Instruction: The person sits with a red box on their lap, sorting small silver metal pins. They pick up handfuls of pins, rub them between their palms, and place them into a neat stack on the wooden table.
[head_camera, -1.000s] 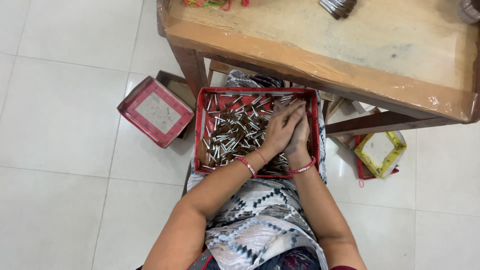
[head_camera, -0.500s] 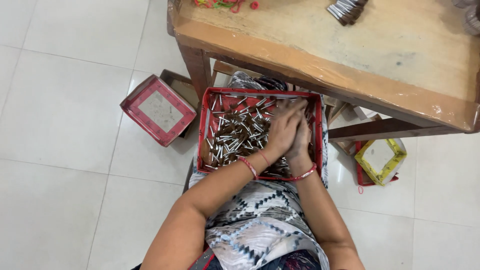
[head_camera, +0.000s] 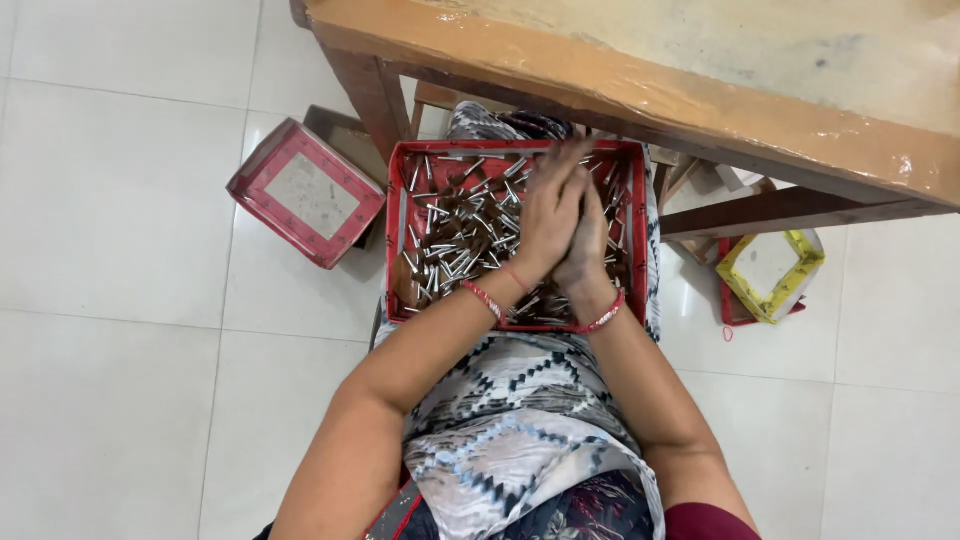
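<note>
A red plastic tray (head_camera: 398, 240) rests on my lap, filled with several small silvery and dark metal pieces (head_camera: 455, 235). Over the right half of the tray, my left hand (head_camera: 548, 215) and my right hand (head_camera: 592, 250) are pressed together palm to palm. The left hand lies on top, with its fingers stretched toward the tray's far edge and slightly blurred. Anything between the palms is hidden. Each wrist wears a red bangle.
A wooden table (head_camera: 640, 90) overhangs the tray's far edge, with a leg (head_camera: 365, 85) at its left. On the white tiled floor a red-rimmed box (head_camera: 305, 190) lies to the left and a yellow-rimmed box (head_camera: 770, 272) to the right.
My hands stay pressed together over the tray, with the fingers now reaching further toward its far edge. The view has dropped, so the objects on the tabletop are out of frame.
</note>
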